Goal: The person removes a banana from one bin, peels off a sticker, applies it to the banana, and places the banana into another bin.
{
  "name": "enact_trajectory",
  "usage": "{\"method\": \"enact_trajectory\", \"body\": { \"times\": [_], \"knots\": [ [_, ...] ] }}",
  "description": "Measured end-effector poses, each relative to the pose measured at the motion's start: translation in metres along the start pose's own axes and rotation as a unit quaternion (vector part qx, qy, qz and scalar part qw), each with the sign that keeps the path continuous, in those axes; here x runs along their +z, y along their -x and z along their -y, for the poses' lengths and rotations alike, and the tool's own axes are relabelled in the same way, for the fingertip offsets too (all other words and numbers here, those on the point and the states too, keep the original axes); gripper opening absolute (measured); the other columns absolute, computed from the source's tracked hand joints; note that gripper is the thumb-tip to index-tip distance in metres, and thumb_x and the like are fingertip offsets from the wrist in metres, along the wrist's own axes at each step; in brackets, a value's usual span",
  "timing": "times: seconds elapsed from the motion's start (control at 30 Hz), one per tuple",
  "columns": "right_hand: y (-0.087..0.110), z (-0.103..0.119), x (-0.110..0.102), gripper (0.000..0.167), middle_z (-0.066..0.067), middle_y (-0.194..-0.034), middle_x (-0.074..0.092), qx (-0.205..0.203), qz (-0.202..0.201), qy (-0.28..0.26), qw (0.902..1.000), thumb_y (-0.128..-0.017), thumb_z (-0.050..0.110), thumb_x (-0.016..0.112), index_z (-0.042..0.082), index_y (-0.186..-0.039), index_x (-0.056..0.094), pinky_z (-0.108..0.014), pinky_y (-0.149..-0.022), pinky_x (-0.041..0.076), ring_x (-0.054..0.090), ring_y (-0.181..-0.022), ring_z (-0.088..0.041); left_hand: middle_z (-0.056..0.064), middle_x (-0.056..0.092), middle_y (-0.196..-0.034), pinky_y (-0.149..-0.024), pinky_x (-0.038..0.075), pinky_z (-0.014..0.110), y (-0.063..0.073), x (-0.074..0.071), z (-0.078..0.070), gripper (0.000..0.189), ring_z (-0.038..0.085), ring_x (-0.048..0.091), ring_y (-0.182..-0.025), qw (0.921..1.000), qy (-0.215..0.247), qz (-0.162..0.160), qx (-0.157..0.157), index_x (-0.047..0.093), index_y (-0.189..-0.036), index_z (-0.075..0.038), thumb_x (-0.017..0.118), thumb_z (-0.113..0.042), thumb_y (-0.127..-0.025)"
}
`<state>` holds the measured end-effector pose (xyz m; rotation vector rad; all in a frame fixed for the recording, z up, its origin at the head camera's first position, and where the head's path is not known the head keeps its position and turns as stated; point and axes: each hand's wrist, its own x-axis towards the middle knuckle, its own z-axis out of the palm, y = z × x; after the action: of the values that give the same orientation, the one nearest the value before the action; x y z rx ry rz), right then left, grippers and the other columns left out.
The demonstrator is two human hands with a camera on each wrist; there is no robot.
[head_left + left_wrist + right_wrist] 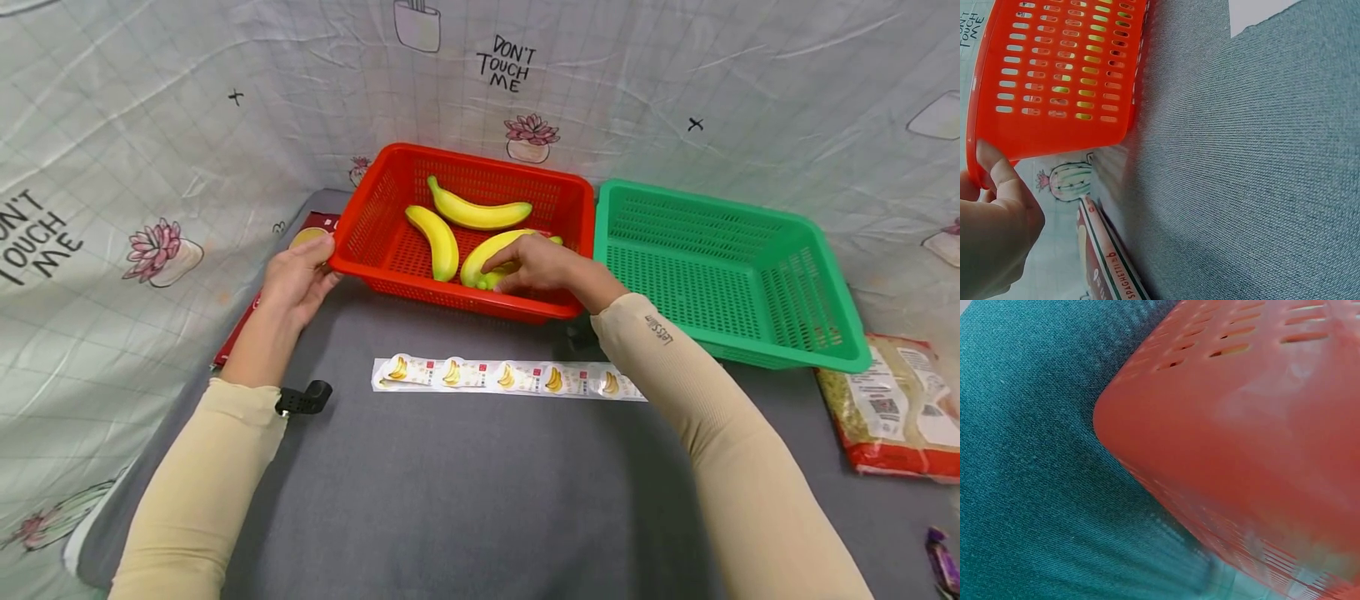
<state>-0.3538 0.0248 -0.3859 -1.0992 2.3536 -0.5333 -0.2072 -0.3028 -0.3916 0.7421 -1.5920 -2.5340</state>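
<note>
A red plastic basket [480,293] stands at the back of the table with several yellow bananas in it. My left hand [296,279] grips the rim at its front left corner, thumb over the edge; the left wrist view shows this hand [997,231] at the rim too. Inside the basket, my right hand [542,265] has its fingers curled on a banana [480,260] near the front wall, partly covering it. One curved banana [437,242] lies left of that hand, and another banana [480,215] lies behind. The right wrist view shows only the basket's outside [1210,437], the hand hidden.
A green basket [847,308] stands right of the red one. In front lies a strip of banana stickers [480,377]. At the left is a red spaghetti package [1107,256]; a clear and red food bag [896,408] and a small purple wrapper [941,560] lie at the right.
</note>
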Motion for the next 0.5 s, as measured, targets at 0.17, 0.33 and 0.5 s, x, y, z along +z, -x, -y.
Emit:
{"method": "enact_trajectory", "body": {
  "times": [0.17, 0.33, 0.5],
  "knots": [
    [0.0013, 0.0017, 0.0, 0.039, -0.006, -0.126, 0.071, -0.005, -0.004, -0.002, 1.0, -0.091, 0.025, 0.077, 0.018, -0.13, 0.072, -0.036, -0.093, 0.043, 0.053, -0.106, -0.023, -0.001, 0.06, -0.126, -0.076, 0.058, 0.016, 0.0002, 0.0002, 0.0002, 0.06, 0.01, 0.064, -0.092, 1.0, 0.004, 0.004, 0.002, 0.048, -0.153, -0.012, 0.068, -0.023, -0.097],
    [0.0019, 0.0034, 0.0012, 0.039, -0.007, -0.128, 0.069, -0.013, -0.009, -0.016, 0.9997, -0.092, 0.024, 0.076, 0.017, -0.13, 0.071, -0.039, -0.098, 0.045, 0.054, -0.111, -0.024, -0.002, 0.064, -0.118, -0.075, 0.058, 0.017, 0.0002, 0.0, 0.0008, 0.059, 0.01, 0.064, -0.089, 0.9999, 0.009, 0.002, 0.004, 0.048, -0.152, -0.01, 0.068, -0.022, -0.097],
    [0.0029, 0.0065, 0.0023, 0.04, -0.005, -0.131, 0.07, -0.034, -0.024, -0.029, 0.9987, -0.093, 0.026, 0.075, 0.016, -0.131, 0.07, -0.043, -0.106, 0.046, 0.057, -0.116, -0.024, -0.001, 0.063, -0.121, -0.075, 0.058, 0.017, 0.0004, 0.0004, 0.0009, 0.061, 0.01, 0.064, -0.088, 1.0, 0.007, -0.002, 0.005, 0.05, -0.151, -0.012, 0.07, -0.024, -0.095]
  ]
}}
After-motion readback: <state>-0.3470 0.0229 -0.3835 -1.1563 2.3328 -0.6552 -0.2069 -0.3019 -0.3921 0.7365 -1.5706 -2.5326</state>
